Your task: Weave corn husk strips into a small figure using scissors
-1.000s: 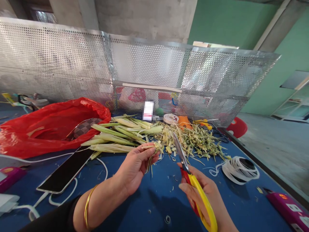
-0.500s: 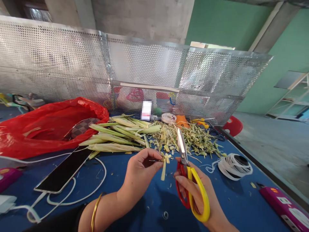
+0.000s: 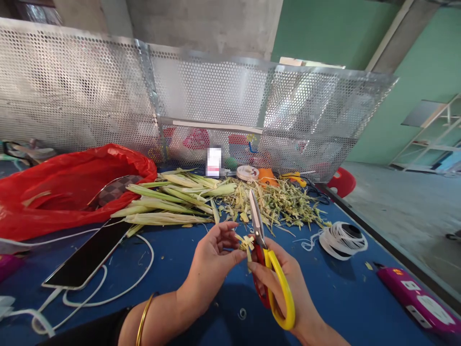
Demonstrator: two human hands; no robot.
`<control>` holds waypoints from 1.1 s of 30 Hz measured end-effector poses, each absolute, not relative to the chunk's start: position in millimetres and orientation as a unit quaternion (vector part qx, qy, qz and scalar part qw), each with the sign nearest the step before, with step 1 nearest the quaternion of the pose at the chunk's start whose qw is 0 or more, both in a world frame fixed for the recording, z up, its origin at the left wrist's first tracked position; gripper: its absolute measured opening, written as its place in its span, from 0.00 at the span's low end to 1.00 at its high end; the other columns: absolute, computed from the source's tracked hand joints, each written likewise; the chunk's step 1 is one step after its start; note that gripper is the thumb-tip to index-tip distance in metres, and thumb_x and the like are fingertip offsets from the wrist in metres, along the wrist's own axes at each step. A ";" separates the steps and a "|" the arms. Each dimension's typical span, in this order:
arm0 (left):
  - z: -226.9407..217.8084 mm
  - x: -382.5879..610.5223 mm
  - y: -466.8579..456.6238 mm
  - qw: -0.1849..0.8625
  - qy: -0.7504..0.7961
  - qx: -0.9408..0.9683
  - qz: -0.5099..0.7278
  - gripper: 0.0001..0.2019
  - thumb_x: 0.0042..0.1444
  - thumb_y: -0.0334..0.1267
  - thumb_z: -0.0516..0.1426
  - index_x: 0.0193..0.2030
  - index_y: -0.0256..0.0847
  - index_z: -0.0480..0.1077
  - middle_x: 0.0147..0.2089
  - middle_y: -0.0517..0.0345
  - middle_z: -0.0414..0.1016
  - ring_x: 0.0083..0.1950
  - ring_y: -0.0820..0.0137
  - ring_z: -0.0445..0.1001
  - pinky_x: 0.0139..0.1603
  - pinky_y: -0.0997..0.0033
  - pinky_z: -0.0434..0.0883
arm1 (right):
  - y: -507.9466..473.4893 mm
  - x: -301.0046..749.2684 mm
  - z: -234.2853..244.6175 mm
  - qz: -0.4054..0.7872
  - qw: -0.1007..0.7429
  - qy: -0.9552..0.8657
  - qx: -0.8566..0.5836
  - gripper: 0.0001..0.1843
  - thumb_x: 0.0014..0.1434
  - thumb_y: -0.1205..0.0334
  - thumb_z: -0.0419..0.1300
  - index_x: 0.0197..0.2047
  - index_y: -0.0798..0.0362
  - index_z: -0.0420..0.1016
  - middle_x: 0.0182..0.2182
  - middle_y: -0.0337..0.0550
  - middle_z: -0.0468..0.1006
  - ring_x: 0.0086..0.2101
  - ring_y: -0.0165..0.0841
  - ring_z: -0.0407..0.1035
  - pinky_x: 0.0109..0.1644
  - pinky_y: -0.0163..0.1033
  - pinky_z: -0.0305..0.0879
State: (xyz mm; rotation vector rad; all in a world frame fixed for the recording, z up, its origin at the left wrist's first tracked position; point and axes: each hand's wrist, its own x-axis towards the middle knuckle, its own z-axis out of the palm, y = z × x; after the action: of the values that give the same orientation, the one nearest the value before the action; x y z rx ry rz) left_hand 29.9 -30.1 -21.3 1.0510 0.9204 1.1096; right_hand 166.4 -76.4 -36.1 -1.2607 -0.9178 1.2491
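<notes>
My left hand point(image 3: 212, 259) pinches a small folded piece of pale palm leaf point(image 3: 246, 241) between thumb and fingers, above the blue table point(image 3: 180, 283). My right hand point(image 3: 288, 288) grips scissors point(image 3: 268, 262) with red and yellow handles; the blades point up and away, right beside the leaf piece. Behind the hands lie a bundle of long green-white leaf stalks point(image 3: 169, 202) and a heap of cut leaf scraps point(image 3: 281, 204).
A red plastic bag point(image 3: 61, 187) lies at the left, a black phone point(image 3: 86, 257) with a white cable in front of it. A spool of white cord point(image 3: 342, 236) and a purple power strip point(image 3: 414, 300) lie at the right. A perforated metal screen point(image 3: 216, 96) backs the table.
Both hands have come closer together. The long leaf strip in my left hand is now a short folded piece, and the scissors have moved left until they sit against it.
</notes>
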 end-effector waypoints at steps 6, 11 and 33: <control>-12.7 23.4 -26.3 0.698 0.387 0.467 0.380 0.06 0.43 0.33 0.65 0.31 0.36 0.76 0.32 0.55 0.77 0.34 0.73 0.71 0.39 0.77 0.66 | -76.2 179.7 -28.4 0.537 0.492 -0.438 -0.527 0.25 0.45 0.58 0.67 0.48 0.53 0.71 0.24 0.32 0.67 0.18 0.23 0.57 0.21 0.29 0.57; -12.4 23.1 -21.1 0.694 0.405 0.484 0.348 0.08 0.40 0.38 0.67 0.26 0.36 0.78 0.24 0.58 0.73 0.26 0.75 0.67 0.32 0.77 0.64 | -77.4 181.0 -24.0 0.555 0.477 -0.436 -0.524 0.26 0.43 0.58 0.67 0.47 0.54 0.72 0.23 0.31 0.66 0.17 0.21 0.55 0.19 0.28 0.54; -14.9 21.6 -19.8 0.712 0.386 0.506 0.296 0.09 0.44 0.40 0.66 0.29 0.37 0.75 0.27 0.56 0.74 0.29 0.73 0.71 0.35 0.76 0.66 | -72.5 185.0 -39.6 0.589 0.480 -0.425 -0.493 0.26 0.45 0.61 0.65 0.50 0.54 0.69 0.24 0.31 0.68 0.15 0.19 0.56 0.18 0.28 0.52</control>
State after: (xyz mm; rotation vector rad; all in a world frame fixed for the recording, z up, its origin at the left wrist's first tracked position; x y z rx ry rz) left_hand 21.6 -19.8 -14.9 1.1218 0.8564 0.6571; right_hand 185.0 -72.5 -39.6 -1.2029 -1.0364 1.4365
